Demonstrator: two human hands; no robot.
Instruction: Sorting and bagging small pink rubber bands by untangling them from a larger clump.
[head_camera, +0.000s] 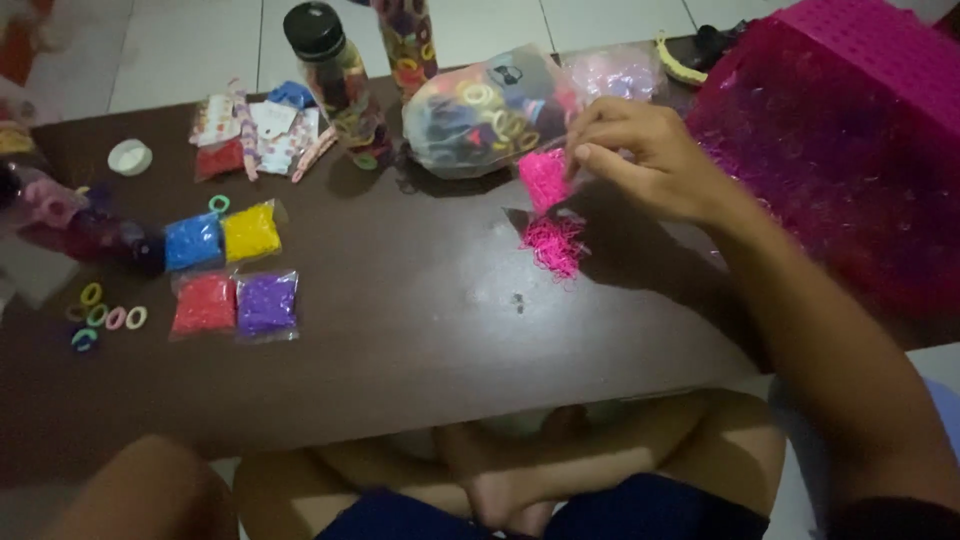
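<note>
My right hand (640, 160) reaches over the dark brown table (420, 330) and pinches the top of a small clear bag of pink rubber bands (543, 178), tipped above the surface. Below the bag a loose heap of pink rubber bands (553, 245) lies on the table. My left hand is hidden; only my left forearm or knee shows at the bottom left edge. Behind the pink bag rests a large clear bag of mixed coloured hair ties (485, 115).
Four small bags, blue (192, 241), yellow (251, 231), red (204, 304) and purple (267, 304), lie at left. Loose hair rings (105, 315), a black-capped jar (335, 75), packets (255, 135) and a white roll (129, 157) are there too. A pink basket (850, 130) stands at right.
</note>
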